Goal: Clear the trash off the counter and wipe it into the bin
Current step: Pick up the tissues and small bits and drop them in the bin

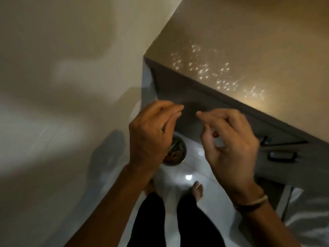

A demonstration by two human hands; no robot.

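1. Below my hands, on the floor, stands the bin (176, 152), trash showing inside, partly hidden by my left hand (151, 134).
2. Left hand: fingers loosely together, seemingly empty.
3. Right hand (229, 145): fingers loosely curled, seemingly empty, apart from the left.
4. Up right, the counter (249, 41) looks bare; I judge the task nearly finished.

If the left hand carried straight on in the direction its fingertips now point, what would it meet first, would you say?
Most likely the right hand: the left hand points its fingertips across a short gap at the right hand's fingertips, above the bin. Depth is unclear, so it might pass by and reach the cabinet front.
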